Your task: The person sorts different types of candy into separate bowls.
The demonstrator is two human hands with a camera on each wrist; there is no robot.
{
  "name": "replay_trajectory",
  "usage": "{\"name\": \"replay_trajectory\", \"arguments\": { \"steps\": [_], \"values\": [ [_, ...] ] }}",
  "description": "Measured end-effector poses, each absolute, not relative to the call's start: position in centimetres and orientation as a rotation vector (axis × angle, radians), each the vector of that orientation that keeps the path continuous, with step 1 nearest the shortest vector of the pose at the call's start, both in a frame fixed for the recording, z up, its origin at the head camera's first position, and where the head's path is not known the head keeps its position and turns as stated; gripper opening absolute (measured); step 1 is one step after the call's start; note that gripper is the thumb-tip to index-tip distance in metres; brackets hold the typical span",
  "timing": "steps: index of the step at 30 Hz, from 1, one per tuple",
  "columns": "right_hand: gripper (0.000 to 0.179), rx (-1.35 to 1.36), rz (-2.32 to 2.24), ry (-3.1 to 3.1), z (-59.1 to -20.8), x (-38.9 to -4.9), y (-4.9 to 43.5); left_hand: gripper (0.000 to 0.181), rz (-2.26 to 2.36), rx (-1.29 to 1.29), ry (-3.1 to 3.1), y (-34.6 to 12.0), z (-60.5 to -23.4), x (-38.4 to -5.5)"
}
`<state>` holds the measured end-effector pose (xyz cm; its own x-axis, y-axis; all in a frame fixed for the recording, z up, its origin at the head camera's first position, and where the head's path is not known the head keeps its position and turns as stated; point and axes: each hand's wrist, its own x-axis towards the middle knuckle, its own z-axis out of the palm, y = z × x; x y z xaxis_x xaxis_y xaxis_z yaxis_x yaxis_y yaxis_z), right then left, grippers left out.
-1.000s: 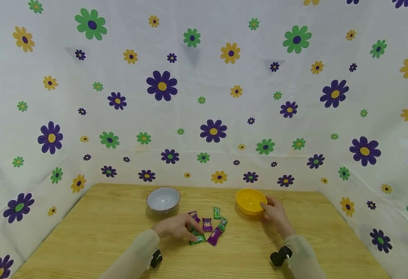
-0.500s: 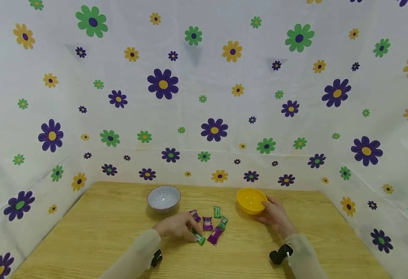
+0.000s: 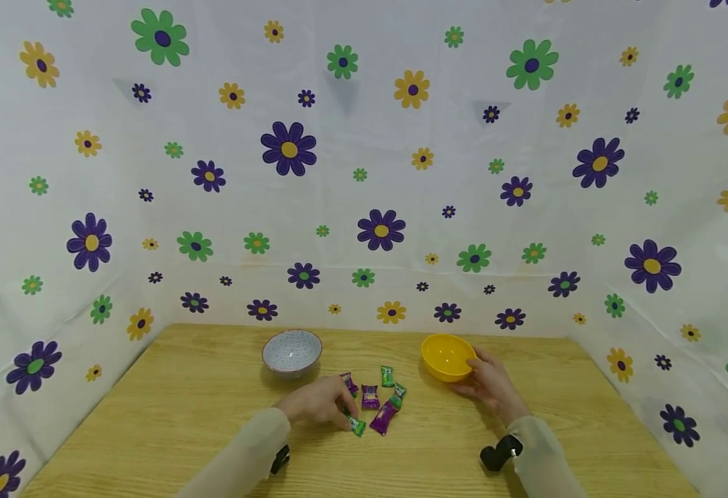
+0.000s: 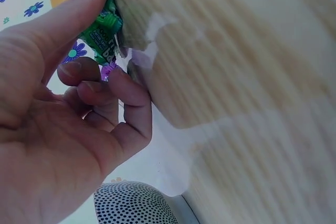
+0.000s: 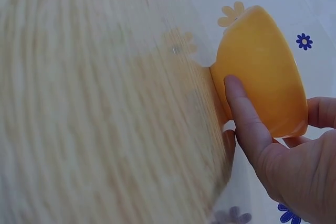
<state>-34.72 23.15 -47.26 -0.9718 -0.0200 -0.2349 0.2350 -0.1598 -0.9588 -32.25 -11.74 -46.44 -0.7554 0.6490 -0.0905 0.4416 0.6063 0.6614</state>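
Note:
My left hand point(image 3: 319, 402) is low over the table, its thumb and bent fingers around a green-wrapped candy point(image 3: 356, 425). In the left wrist view, the thumb lies against the green wrapper point(image 4: 100, 38), and the curled fingertips are just below it. My right hand point(image 3: 495, 386) holds the yellow bowl point(image 3: 448, 358) by its right side. The right wrist view shows the thumb along the bowl's outer wall point(image 5: 257, 72) and other fingers at its rim. Several purple candies, one of them a purple packet point(image 3: 383, 418), and green ones lie beside the left hand, which partly hides some.
A grey patterned bowl point(image 3: 292, 354) with a reddish rim stands behind my left hand. Between the two bowls lie a green candy point(image 3: 387, 376) and a purple candy point(image 3: 370, 397). A flower-printed curtain point(image 3: 364, 173) encloses the wooden table point(image 3: 189, 401) at the back and sides.
The left thumb and fingers have closed in on the green candy, which has turned from lying nearly level to slanting. The right hand has shifted its hold slightly; the yellow bowl stays in place.

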Motion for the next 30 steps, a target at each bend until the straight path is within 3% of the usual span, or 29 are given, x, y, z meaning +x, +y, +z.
{"name": "replay_trajectory", "arguments": {
  "steps": [12,30],
  "values": [
    [0.056,0.24,-2.259,1.892,-47.33,-34.69,23.19,0.007,0.911,0.961,2.478,-12.3,-46.59,-32.37],
    [0.056,0.241,-2.265,1.905,-47.5,-34.98,23.38,0.009,1.245,0.751,2.329,-12.5,-46.22,-32.64]
  ]
}}
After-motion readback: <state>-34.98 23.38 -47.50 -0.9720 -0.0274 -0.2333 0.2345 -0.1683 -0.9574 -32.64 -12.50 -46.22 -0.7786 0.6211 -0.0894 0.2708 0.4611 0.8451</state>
